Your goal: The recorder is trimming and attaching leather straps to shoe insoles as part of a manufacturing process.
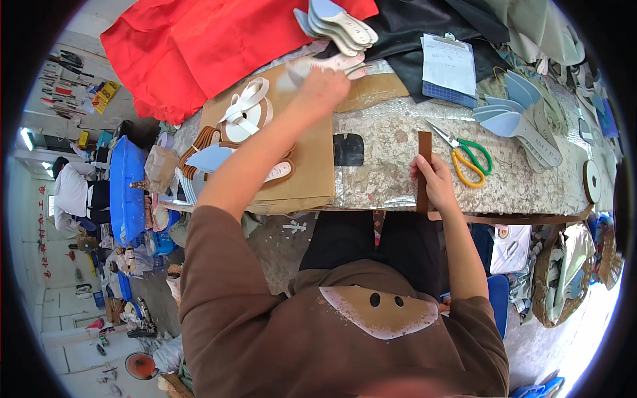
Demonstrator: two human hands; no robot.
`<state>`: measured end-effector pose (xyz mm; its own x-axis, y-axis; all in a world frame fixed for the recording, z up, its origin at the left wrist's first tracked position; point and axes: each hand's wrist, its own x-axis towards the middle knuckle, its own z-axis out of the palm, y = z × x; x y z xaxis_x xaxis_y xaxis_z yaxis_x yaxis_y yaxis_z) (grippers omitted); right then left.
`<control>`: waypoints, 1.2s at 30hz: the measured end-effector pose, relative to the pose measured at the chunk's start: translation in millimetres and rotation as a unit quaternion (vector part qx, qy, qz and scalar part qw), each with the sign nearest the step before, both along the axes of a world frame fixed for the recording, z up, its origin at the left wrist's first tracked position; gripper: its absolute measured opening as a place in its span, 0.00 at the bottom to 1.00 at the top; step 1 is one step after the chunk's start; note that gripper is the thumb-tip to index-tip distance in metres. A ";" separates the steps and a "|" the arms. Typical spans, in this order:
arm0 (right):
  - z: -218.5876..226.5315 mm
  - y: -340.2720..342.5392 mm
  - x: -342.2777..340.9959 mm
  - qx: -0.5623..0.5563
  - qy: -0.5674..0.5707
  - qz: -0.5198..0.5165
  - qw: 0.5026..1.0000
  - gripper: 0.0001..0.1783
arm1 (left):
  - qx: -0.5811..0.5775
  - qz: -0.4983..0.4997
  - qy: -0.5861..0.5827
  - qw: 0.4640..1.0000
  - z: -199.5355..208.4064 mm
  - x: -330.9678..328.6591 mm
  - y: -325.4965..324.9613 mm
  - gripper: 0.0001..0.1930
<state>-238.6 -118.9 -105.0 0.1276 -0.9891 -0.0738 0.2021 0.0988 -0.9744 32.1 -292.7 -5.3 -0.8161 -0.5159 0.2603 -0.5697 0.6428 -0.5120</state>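
Over the far side of the table, my left hand (325, 93) is closed on a pale shoe insole (296, 71), blurred by motion. Just beyond that hand lie more white insoles, beside a stack of insoles (338, 26) with light blue ends. My right hand (434, 180) pinches a brown strip (423, 149) between thumb and fingers near the table's front edge, the strip standing upright in view. Right beside it rest scissors (464, 147) with one green and one yellow handle. Brown-edged insoles (219, 158) lie under my left forearm on a cardboard sheet (302, 176).
A roll of white strap (249, 113) sits on the cardboard. Red material (219, 53) and black material (411, 40) cover the far edge. A clipboard (450, 66) and fanned blue-white insoles (524, 123) are at right, near a small roll (591, 181). A person (76, 189) stands far left.
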 end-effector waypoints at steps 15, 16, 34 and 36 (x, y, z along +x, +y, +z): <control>-7.2 -0.7 5.0 -0.024 -0.020 -0.026 0.999 0.14 | 0.139 0.160 0.207 0.955 -8.6 -4.4 101.6 0.18; -6.9 -1.3 5.9 -0.038 -0.011 -0.022 0.999 0.14 | 0.135 0.198 0.192 0.952 -14.4 1.4 102.0 0.18; 107.5 64.1 29.0 -0.123 0.004 -0.004 0.992 0.15 | 0.315 0.141 0.440 0.829 -25.5 23.4 180.5 0.12; 164.6 72.0 57.7 -0.062 0.025 0.105 0.992 0.12 | 0.313 0.131 0.457 0.822 -22.0 13.9 186.7 0.09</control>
